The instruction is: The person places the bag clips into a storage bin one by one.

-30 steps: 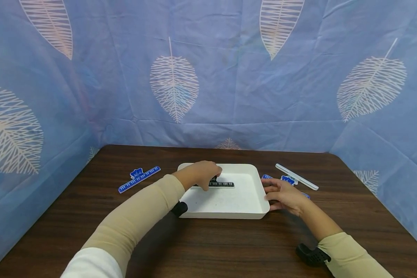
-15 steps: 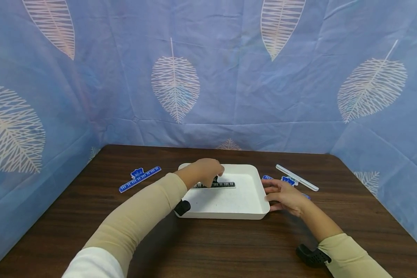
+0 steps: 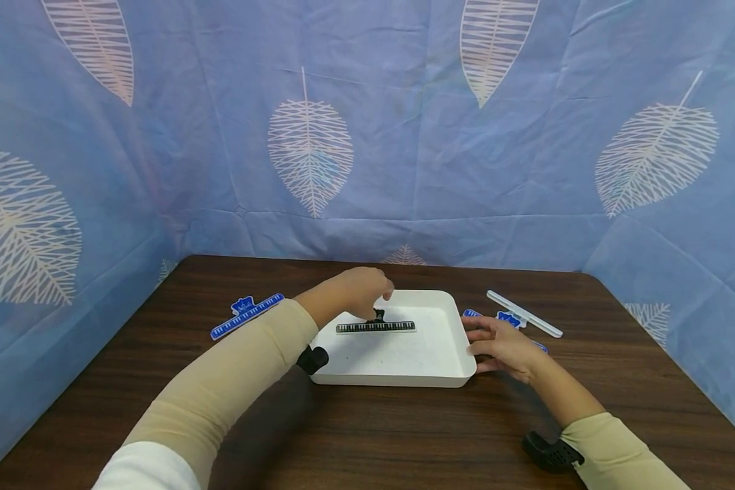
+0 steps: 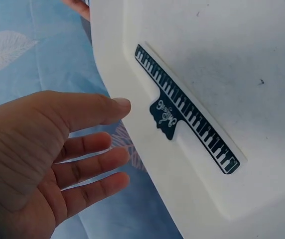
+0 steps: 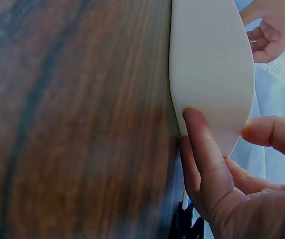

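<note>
A black clip with a piano-key bar and "Music" lettering lies flat inside the white tray. Just above its handle hovers my left hand. In the left wrist view, the thumb and fingers of that left hand are loosely extended, apart from the clip, and hold nothing. At the tray's right side, my right hand holds the wall. The right wrist view shows this right hand with its thumb at the rim of the tray and fingers against the outer side.
A blue piano-key clip lies left of the tray on the dark wooden table. Right of it, another blue clip sits partly behind my right hand, beside a white clip. A blue leaf-print cloth hangs behind.
My left hand has let go of the black clip and risen slightly away from it, uncovering the whole bar. My right hand stays at the tray's side.
</note>
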